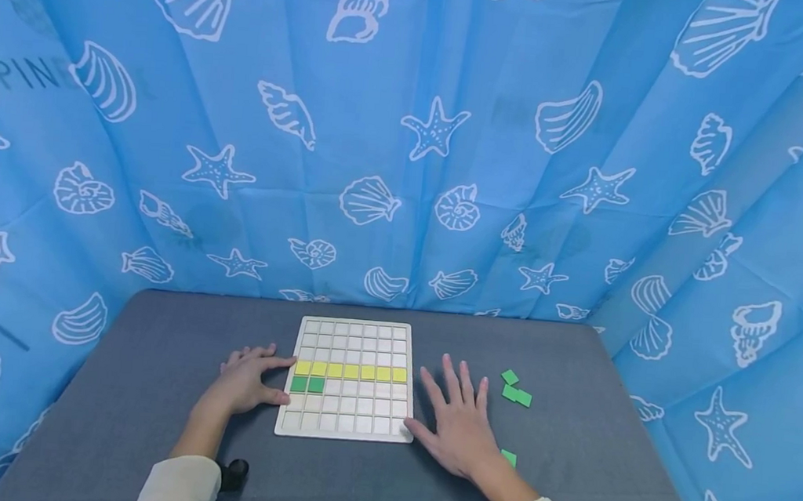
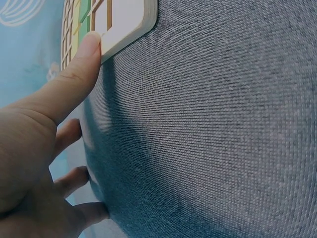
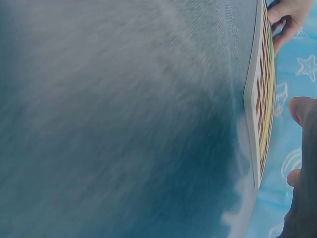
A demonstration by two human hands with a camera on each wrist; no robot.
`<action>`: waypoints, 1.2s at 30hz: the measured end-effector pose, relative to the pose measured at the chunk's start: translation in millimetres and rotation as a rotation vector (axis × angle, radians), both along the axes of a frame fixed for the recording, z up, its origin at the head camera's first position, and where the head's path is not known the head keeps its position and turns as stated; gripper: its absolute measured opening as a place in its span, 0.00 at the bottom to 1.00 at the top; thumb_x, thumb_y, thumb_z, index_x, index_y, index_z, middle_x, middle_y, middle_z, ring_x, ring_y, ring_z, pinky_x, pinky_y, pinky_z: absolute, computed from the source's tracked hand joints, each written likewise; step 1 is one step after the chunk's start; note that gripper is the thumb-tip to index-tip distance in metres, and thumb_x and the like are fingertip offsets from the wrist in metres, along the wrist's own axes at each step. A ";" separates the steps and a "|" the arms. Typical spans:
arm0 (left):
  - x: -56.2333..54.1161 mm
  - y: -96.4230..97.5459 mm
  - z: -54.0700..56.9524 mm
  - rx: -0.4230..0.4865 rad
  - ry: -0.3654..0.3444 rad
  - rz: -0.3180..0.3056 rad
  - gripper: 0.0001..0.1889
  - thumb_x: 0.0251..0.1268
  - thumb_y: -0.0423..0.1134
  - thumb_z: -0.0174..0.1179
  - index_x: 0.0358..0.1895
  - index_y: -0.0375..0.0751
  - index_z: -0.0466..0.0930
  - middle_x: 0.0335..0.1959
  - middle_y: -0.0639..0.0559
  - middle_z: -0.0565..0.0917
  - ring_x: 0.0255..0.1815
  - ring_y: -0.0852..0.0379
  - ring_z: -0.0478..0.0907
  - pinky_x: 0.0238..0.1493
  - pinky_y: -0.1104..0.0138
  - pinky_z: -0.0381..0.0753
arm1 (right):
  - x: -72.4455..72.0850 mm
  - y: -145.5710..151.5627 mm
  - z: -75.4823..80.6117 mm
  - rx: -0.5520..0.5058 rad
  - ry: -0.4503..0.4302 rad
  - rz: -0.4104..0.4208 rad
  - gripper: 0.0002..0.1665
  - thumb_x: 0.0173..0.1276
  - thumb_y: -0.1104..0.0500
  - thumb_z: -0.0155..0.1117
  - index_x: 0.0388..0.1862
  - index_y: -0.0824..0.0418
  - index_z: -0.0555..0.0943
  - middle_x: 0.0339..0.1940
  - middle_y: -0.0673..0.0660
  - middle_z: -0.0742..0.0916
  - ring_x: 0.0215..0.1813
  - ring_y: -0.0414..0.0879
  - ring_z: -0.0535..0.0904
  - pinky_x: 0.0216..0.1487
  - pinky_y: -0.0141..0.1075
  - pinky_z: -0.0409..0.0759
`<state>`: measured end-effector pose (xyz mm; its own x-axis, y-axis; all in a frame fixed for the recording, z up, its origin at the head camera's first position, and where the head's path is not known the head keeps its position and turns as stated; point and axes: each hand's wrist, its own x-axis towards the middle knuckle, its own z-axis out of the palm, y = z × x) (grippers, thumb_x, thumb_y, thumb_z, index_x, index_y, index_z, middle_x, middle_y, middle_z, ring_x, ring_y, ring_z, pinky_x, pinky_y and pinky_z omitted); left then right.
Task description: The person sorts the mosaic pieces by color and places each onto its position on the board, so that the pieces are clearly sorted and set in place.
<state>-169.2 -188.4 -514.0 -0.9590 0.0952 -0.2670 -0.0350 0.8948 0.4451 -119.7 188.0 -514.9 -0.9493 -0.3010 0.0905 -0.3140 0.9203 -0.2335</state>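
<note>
A white grid board [image 1: 345, 427] lies on the grey table. A full row of yellow square tiles [image 1: 352, 372] crosses its middle, and two green tiles [image 1: 307, 385] sit at the left end of the row below. My left hand [image 1: 241, 379] rests beside the board's left edge, thumb and a fingertip touching it. In the left wrist view the thumb [image 2: 74, 79] presses near the board's corner, the other fingers down on the cloth. My right hand [image 1: 461, 432] spreads its fingers at the board's right edge, the thumb tip overlapping the lower right side; it holds nothing.
Several loose green tiles [image 1: 517, 395] lie on the table [image 1: 570, 452] to the right of the board, one partly hidden by the right wrist. A blue curtain [image 1: 408, 164] with white shell drawings hangs behind the table and along its sides.
</note>
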 end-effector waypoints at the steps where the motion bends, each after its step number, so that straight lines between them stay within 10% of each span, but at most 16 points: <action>1: 0.1 0.1 -0.5 0.001 -0.002 0.001 0.42 0.49 0.55 0.78 0.72 0.58 0.75 0.81 0.36 0.60 0.80 0.21 0.45 0.72 0.23 0.45 | 1.4 3.6 0.5 -0.001 -0.004 -0.009 0.48 0.69 0.29 0.59 0.81 0.48 0.63 0.86 0.64 0.57 0.85 0.69 0.49 0.75 0.76 0.45; 19: -0.3 -0.4 1.0 0.003 -0.019 0.003 0.42 0.51 0.54 0.78 0.73 0.58 0.73 0.81 0.36 0.60 0.80 0.21 0.44 0.72 0.23 0.44 | 32.1 69.7 3.8 -0.023 -0.039 -0.137 0.48 0.70 0.31 0.61 0.82 0.50 0.63 0.85 0.65 0.56 0.84 0.71 0.48 0.74 0.76 0.43; 36: -2.5 1.2 -2.7 -0.012 -0.013 0.006 0.43 0.49 0.55 0.78 0.73 0.59 0.74 0.81 0.35 0.60 0.80 0.20 0.44 0.72 0.23 0.45 | 46.6 118.9 3.7 -0.080 -0.052 -0.144 0.48 0.63 0.32 0.71 0.76 0.51 0.70 0.78 0.67 0.66 0.72 0.69 0.64 0.59 0.70 0.67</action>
